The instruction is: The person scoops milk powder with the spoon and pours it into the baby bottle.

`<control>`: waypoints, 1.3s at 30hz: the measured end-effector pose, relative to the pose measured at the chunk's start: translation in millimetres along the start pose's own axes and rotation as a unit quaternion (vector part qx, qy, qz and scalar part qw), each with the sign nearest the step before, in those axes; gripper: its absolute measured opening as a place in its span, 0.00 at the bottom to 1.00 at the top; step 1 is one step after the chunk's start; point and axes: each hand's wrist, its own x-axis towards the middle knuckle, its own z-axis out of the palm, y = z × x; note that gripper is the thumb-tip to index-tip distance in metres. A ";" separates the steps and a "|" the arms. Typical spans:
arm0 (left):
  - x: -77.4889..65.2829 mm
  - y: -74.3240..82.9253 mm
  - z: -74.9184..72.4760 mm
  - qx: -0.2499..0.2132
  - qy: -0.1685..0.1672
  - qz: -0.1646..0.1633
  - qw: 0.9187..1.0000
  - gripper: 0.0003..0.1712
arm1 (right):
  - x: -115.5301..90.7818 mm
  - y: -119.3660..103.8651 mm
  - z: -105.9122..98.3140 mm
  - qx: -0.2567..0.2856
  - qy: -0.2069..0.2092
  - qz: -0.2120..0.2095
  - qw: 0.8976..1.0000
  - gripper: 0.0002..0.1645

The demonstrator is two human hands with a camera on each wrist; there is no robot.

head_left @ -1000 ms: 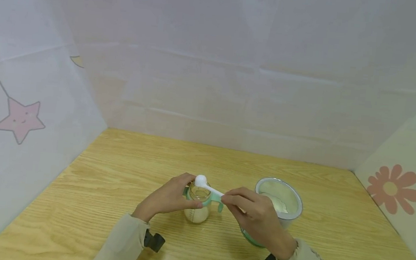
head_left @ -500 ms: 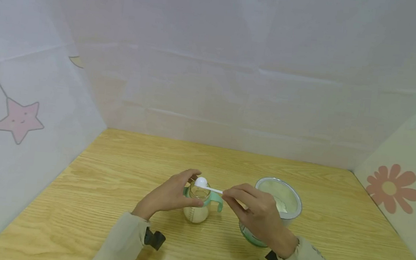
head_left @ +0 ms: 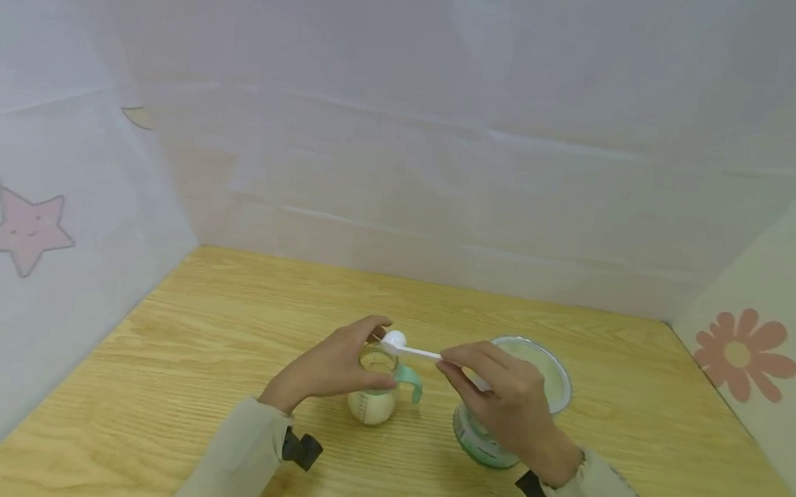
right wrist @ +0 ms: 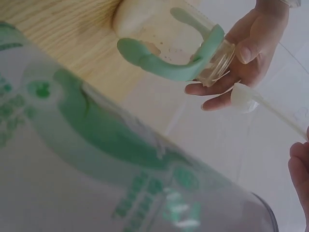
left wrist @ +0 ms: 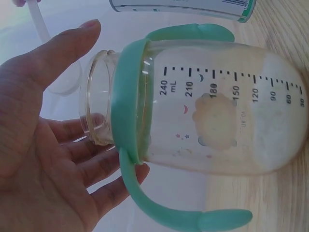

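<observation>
A clear baby bottle with a green collar and two handles stands on the table with white powder in its lower part. My left hand lies loosely around its neck; in the left wrist view the thumb stands off the glass and the fingers extend behind the neck. My right hand pinches the handle end of a white scoop. The scoop's bowl is turned over, just above the bottle's mouth and near the left fingers. An uncovered milk powder tin stands beside the right hand, which partly hides it.
The wooden table carries the bottle left of the tin. Pale printed sheets hang behind the table and at both sides. A dark strap sits at each wrist.
The scoop has risen slightly and shifted a little right, its bowl turning over above the bottle. My left fingers have risen and spread away from the bottle's neck.
</observation>
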 end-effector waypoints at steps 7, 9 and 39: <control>5.1 9.0 -1.0 0.006 -0.006 0.011 1.000 0.47 | 4.2 4.3 -11.7 -0.024 0.019 -0.014 0.999 0.20; 6.9 12.1 -1.0 0.010 -0.010 0.014 1.000 0.47 | 4.9 5.9 -15.4 -0.038 0.029 -0.020 0.999 0.20; 38.2 50.1 21.9 0.047 -0.048 0.030 0.997 0.47 | -10.9 22.5 -77.6 -0.134 0.049 0.024 0.989 0.26</control>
